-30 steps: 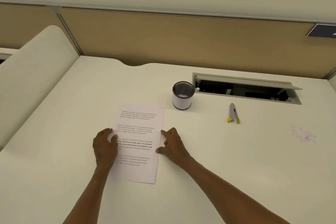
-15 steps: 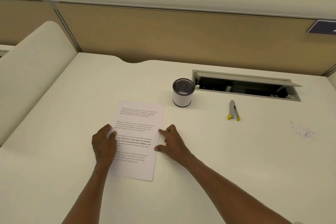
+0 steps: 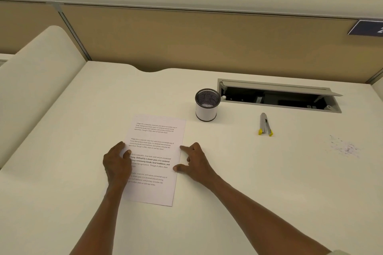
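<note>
A white printed sheet of paper lies flat on the cream desk. My left hand rests on the sheet's left edge, fingers flat over the text. At the sheet's right edge, my right hand touches it with forefinger and thumb tips, the other fingers loosely curled on the desk. Neither hand grips the paper.
A white pen cup with a black mesh rim stands beyond the sheet. A grey stapler with yellow tips lies to its right. An open cable hatch is set in the desk's back. Tan partition panels enclose the desk.
Both hands have stayed on the paper's edges; the view shifted slightly, and the left hand's fingers spread a little further onto the sheet.
</note>
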`<state>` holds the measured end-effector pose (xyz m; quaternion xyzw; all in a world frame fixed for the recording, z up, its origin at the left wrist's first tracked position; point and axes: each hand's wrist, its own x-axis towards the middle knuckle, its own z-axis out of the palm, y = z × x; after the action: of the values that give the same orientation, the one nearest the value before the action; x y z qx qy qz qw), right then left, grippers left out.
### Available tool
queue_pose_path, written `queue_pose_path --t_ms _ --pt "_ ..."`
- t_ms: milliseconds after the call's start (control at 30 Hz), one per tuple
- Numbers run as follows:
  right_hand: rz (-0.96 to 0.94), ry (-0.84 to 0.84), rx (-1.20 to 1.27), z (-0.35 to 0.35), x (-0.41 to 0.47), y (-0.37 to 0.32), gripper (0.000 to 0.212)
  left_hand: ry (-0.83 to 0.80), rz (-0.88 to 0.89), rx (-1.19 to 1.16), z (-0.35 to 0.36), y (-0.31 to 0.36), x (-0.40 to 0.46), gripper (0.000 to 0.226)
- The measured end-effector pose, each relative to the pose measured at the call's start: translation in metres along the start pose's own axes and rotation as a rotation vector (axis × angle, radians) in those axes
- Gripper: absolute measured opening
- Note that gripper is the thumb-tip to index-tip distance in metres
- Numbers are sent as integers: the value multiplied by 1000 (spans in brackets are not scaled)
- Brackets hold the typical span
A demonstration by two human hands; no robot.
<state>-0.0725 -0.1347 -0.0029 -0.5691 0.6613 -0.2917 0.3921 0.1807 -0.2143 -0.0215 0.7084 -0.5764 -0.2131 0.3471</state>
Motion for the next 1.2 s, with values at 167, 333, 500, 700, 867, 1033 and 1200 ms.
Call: queue_pose_path --t_ms 167,333,500,700,867,1033,1200 --pt "141 55 253 -15 0 1 65 82 -109 -193 -8 16 3 39" --pt "178 123 301 -31 -19 18 36 146 -20 -290 -7 45 -7 35" --pt "203 262 320 -60 -49 30 24 63 92 -319 18 89 -40 33" --pt "194 402 320 -110 -89 48 13 -76 167 -312 61 132 -102 38" --pt "234 516 327 -159 -124 86 12 -202 228 -240 93 161 -151 41" --pt "328 665 306 -206 -156 133 12 -279 260 -147 120 167 -181 43" --pt "409 805 230 -258 -179 177 14 -343 306 -5 152 171 -205 52"
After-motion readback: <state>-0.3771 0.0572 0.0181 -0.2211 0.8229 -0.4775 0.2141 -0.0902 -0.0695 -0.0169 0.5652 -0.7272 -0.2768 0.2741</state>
